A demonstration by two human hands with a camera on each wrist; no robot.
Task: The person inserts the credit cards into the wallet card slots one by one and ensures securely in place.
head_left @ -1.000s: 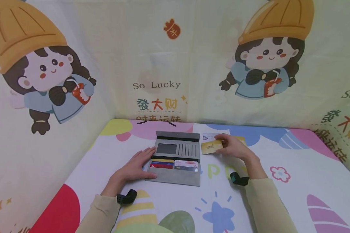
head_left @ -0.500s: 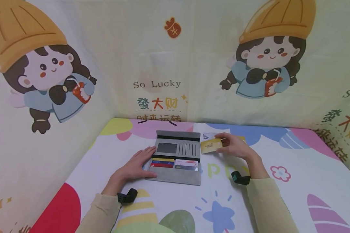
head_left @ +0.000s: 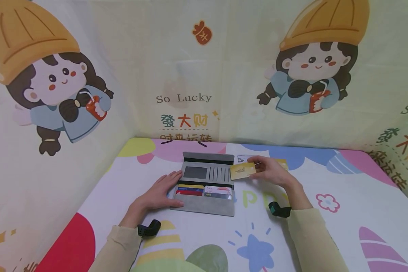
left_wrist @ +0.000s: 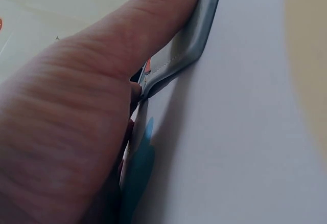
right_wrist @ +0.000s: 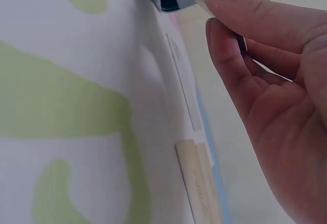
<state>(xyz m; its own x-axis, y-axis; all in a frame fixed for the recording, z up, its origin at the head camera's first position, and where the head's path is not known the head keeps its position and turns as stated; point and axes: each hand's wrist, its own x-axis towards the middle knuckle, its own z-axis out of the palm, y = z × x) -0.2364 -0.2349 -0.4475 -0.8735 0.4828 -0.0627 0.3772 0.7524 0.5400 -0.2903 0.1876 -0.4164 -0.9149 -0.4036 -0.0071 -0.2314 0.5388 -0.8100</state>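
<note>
Left hand (head_left: 158,193): flat, fingers straight, pressing the left edge of the wallet.
Wallet (head_left: 207,189): one, grey, soft, lying open, four cards tucked in.
Right hand (head_left: 271,170): pinching one gold card (head_left: 243,171), now shifted left, overlapping the wallet's right edge.
Beyond right hand: two cards (head_left: 243,159) lying flat.

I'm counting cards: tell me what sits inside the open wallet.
The wallet shows several cards tucked in its lower pockets, only their top edges visible. The upper slots look empty; deeper contents are hidden.
</note>
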